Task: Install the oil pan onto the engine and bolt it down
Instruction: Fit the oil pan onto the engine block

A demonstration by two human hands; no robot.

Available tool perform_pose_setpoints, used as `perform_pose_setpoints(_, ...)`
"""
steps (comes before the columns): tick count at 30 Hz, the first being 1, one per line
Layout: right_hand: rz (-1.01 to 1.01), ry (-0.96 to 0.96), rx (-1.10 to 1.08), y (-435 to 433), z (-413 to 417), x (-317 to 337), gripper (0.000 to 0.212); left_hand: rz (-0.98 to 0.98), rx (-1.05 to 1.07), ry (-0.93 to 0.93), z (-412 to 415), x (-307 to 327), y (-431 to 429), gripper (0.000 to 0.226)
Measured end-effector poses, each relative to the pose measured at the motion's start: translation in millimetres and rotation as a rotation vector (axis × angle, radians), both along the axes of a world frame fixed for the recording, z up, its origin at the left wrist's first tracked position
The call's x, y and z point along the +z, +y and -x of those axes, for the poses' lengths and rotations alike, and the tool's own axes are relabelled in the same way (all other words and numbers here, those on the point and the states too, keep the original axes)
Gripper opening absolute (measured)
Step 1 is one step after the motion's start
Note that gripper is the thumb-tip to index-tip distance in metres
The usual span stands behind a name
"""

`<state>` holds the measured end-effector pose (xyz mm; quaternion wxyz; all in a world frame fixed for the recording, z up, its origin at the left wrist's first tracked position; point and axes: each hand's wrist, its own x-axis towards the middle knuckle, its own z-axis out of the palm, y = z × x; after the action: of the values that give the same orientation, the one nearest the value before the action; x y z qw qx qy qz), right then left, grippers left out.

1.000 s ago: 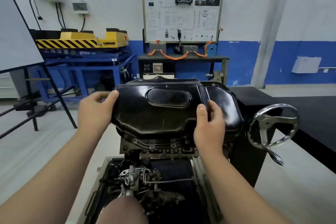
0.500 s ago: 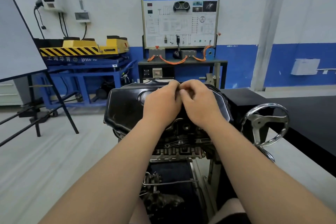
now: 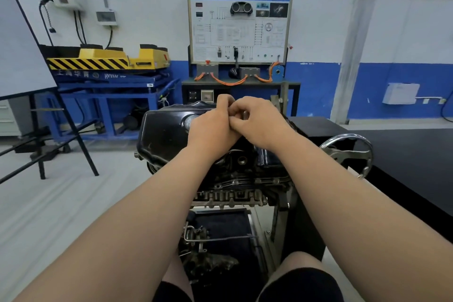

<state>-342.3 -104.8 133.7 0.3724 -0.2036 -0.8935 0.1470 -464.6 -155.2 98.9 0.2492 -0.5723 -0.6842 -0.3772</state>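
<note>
Left hand and right hand are bunched knuckle to knuckle, covering the oil pan's middle and right side. A small shiny piece sits between the right fingers, possibly a bolt, too small to tell. Forearms mask part of the engine. The training board lettering is unreadable. The whiteboard is cut by the left edge.

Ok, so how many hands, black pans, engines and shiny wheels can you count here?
Hands: 2 (left hand, right hand)
Black oil pan: 1
Engine: 1
Shiny handwheel: 1
Total: 5
</note>
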Motion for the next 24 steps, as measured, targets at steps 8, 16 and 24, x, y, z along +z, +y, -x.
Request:
perform_pose_setpoints(8, 0.045, 0.295, -0.125, 9, -20, -5, 0.008, 0.019, 0.041, 0.078, 1, 0, 0, 0.027)
perform_pose_setpoints(16, 0.616, 0.445, -0.48, 66, -79, -93, 0.017, 0.026, 0.088, 0.165, 9, -1, 6, 0.026)
perform_pose_setpoints(24, 0.674, 0.541, -0.441, 68, -45, -97, 0.016, -0.009, 0.165, 0.202, 19, 6, 8, 0.03)
